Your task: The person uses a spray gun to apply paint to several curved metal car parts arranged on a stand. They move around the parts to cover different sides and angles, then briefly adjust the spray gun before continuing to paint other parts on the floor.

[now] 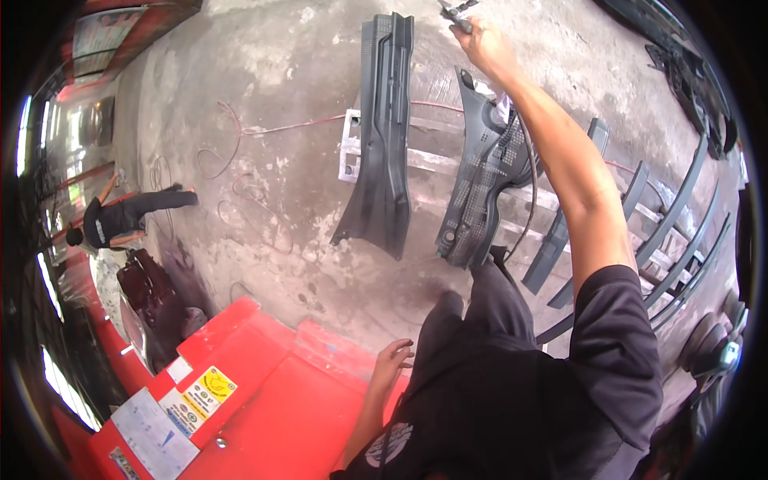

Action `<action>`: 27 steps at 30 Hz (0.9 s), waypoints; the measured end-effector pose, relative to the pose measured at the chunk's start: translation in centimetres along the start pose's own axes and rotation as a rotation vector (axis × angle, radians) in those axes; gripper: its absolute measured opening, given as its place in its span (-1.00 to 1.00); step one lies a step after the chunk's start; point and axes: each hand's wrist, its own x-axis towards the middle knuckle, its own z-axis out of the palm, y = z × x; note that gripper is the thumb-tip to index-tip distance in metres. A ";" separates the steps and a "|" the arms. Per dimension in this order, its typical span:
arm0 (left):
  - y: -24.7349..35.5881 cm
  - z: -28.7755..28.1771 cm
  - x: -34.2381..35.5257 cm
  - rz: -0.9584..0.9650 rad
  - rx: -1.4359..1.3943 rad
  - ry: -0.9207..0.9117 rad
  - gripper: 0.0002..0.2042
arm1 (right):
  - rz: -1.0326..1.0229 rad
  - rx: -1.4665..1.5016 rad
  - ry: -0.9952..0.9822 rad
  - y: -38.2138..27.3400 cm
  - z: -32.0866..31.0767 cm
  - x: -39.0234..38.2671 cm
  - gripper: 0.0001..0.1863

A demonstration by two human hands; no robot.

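Note:
My right arm reaches out toward the far edge of the view. At its end my right hand (486, 50) is closed round what looks like a small spray gun (459, 13), partly cut off by the picture's edge. Beneath that arm lies a dark plastic vehicle panel (478, 172) with perforated patches. A longer, ridged black panel (386, 136) rests to its left. Both lie across a pale slatted rack (350, 148). My left hand (390, 360) hangs low beside a red cabinet (280, 400), its fingers loosely bent and apart, holding nothing.
Several long dark trim strips (674, 212) lie on the right. A dark hose (532, 180) runs by my right arm, and a thin red hose (300, 126) trails over the concrete floor. Another person (120, 220) bends near a dark glossy part (152, 292) at the left.

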 end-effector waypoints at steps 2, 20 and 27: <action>0.5 0.5 0.0 0.006 -0.009 -0.022 -0.59 | -0.011 0.017 0.067 0.7 -0.3 0.0 -0.58; -0.1 -2.1 2.7 0.028 0.107 -0.063 -0.62 | -0.077 0.151 -0.404 -0.6 -3.4 -12.3 -0.70; -1.4 -2.9 2.4 0.025 0.114 -0.070 -0.61 | -0.048 0.150 0.078 -1.6 -2.6 -10.3 -0.70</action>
